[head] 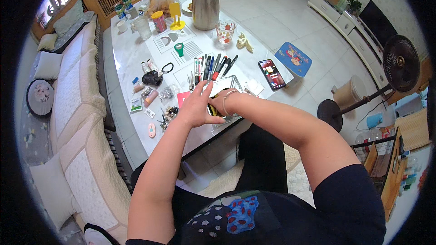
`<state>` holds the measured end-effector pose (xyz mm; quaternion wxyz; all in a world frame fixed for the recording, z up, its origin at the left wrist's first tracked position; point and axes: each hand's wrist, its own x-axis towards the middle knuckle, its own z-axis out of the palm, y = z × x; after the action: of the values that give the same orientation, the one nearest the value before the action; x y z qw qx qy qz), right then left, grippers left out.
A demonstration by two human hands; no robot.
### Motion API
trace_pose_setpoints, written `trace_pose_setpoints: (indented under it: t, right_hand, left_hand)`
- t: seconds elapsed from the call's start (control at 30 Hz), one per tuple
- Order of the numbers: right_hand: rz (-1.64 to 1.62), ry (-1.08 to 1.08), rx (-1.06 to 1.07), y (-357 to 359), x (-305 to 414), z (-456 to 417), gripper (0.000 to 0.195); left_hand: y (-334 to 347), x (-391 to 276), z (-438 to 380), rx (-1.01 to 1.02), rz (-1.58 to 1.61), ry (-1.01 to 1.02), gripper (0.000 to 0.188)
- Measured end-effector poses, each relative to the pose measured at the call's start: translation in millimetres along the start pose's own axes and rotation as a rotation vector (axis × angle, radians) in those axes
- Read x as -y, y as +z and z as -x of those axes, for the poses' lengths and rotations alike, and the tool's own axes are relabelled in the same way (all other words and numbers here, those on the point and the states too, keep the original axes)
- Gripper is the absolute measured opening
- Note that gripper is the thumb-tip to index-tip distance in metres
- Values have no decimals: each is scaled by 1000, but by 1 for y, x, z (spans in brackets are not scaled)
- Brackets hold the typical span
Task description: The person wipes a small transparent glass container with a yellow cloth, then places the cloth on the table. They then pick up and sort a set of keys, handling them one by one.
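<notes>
A clear rectangular box (235, 81) sits near the table's front edge, between and beneath my hands. My left hand (197, 109) spans the box's left side, fingers spread and thumb extended; whether it grips the rim is unclear. Inside the box, my right hand (223, 103), with a bangle at the wrist, reaches down to a dark and yellow item (214, 110). Its fingertips are mostly hidden. Just beyond the box lies a row of markers and pens (214, 66). A red card (183, 98) shows beside my left hand, with a tangle of keys and small metal items (167, 115) further left.
The table (136, 52) also bears a steel thermos jug (205, 5), a patterned glass (226, 31), a lit phone (271, 74), a green bottle opener (179, 49) and a black bundle (152, 78). A blue lid (293, 58) overhangs the right edge. A fan (400, 62) stands right.
</notes>
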<state>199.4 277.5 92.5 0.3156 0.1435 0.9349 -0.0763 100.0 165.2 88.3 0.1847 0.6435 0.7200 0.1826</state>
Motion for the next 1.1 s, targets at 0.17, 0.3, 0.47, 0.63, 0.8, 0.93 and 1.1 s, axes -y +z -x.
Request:
trace_pose_setpoints:
  t: [0.17,0.3,0.47,0.63,0.8,0.93,1.1]
  right_hand:
    - [173,2,42,-9,12,1,47]
    - [95,-15,82,1,7,-15,44]
    - [-155,3,158,14,-5,-34,41]
    - [-548,89,254,23,-24,-54,38]
    - [-990,232,221,33,-40,-59,36]
    - [-1409,386,-1,27,-28,-51,24]
    - [-486,-111,-112,31,-36,-46,32]
  left_hand:
    - [3,2,-1,-36,-33,15,119]
    - [3,1,-2,-52,-71,-6,119]
    - [3,-2,-3,-56,-108,-23,118]
    - [7,2,-1,-66,-114,-28,119]
    - [9,1,-3,-49,-115,-12,119]
    - [11,4,-1,-64,-132,-16,120]
    - [10,2,-5,-47,-122,-30,119]
